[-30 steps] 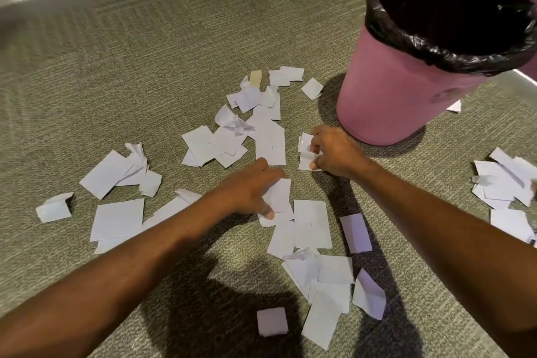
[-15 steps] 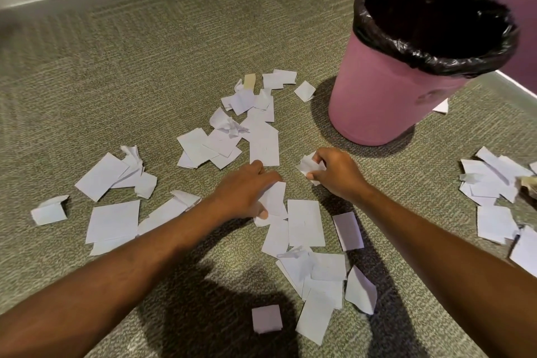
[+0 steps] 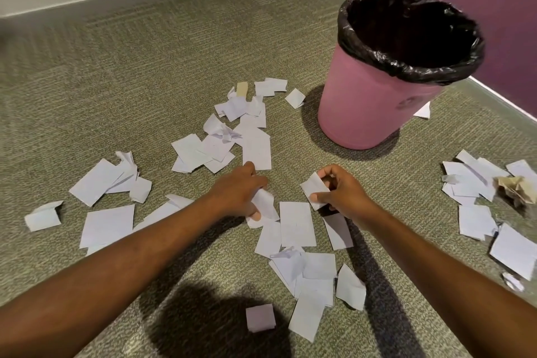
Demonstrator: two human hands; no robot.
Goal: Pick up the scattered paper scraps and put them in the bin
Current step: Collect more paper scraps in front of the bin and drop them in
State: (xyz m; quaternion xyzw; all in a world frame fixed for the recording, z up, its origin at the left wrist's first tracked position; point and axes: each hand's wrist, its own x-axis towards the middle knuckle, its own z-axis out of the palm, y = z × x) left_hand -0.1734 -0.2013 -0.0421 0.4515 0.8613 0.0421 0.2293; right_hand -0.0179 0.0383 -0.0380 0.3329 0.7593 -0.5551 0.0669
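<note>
Right hand (image 3: pixel 343 192) has lifted its paper scrap (image 3: pixel 314 189) off the carpet (image 3: pixel 116 90); left hand (image 3: pixel 238 192) now curls around another scrap (image 3: pixel 265 205).

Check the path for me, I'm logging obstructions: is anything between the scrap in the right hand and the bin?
Nothing visible: the right hand holds a scrap, and only bare carpet separates it from the pink bin, whose top is open.

Scrap (image 3: pixel 423 111) behind bin (image 3: pixel 374 113) mostly hidden. Bin inside too dark to read. My left hand (image 3: pixel 238 193) covers part of scrap under it. Right-side pile (image 3: pixel 476 183) cut by frame edge; brown wad (image 3: pixel 515 187) there blurred.
</note>
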